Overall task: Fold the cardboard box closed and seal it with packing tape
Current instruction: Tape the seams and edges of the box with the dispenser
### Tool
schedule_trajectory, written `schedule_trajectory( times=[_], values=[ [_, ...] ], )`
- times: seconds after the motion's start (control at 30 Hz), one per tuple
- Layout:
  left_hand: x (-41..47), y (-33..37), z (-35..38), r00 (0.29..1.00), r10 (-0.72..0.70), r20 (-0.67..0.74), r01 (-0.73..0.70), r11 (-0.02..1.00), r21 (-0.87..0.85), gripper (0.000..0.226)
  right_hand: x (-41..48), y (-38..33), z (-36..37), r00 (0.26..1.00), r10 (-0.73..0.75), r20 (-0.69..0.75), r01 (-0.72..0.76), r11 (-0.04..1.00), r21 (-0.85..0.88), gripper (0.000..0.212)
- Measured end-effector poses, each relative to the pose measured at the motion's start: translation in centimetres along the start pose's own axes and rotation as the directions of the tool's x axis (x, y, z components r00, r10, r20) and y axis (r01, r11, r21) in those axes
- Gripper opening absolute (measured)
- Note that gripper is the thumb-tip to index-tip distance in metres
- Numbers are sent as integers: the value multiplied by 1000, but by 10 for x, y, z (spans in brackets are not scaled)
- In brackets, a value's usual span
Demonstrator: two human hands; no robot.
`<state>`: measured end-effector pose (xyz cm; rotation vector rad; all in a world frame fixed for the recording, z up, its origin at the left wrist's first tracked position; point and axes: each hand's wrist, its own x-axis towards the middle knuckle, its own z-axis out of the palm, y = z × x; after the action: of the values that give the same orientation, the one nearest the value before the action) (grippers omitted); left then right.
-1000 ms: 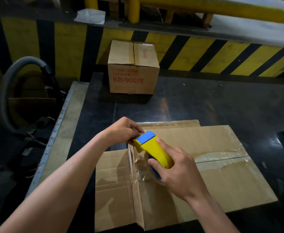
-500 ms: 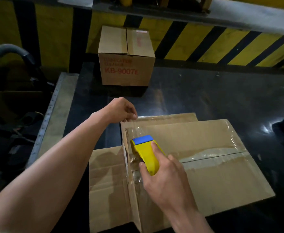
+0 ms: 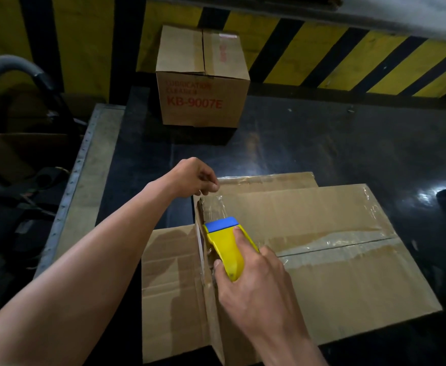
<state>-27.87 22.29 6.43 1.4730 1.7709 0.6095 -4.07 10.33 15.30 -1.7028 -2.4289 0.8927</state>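
Right hand [image 3: 259, 291]: wrapped round the yellow tape dispenser [image 3: 226, 249], low on the box's left seam.
Cardboard box [image 3: 322, 273]: lies flat on the dark table [image 3: 322, 143].
Tape [image 3: 214, 207]: clear strip running from the dispenser to the far corner.
Left hand [image 3: 190, 178]: pinching the tape's far end. I'd hold it taut, pull the dispenser straight, and press the strip down.

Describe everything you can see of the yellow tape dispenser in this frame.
The tape dispenser is yellow plastic with a blue front edge, its roll mostly hidden. The right hand grips it from above. It sits on the left end of the cardboard box, blue edge pointing away. Clear tape stretches from it to the far corner, where the left hand pinches it.
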Motion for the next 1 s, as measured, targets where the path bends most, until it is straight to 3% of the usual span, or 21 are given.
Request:
schedule_trajectory(
  times=[0.47, 1.0],
  values=[
    [7, -4, -1, 995, -61, 74, 63, 997, -34, 1, 3, -1, 0, 1000, 19, 9, -19, 1000, 5, 69],
    [12, 1, -7, 993, -70, 100, 66, 997, 50, 7, 5, -2, -2, 1000, 26, 12, -26, 1000, -4, 70]
  ],
)
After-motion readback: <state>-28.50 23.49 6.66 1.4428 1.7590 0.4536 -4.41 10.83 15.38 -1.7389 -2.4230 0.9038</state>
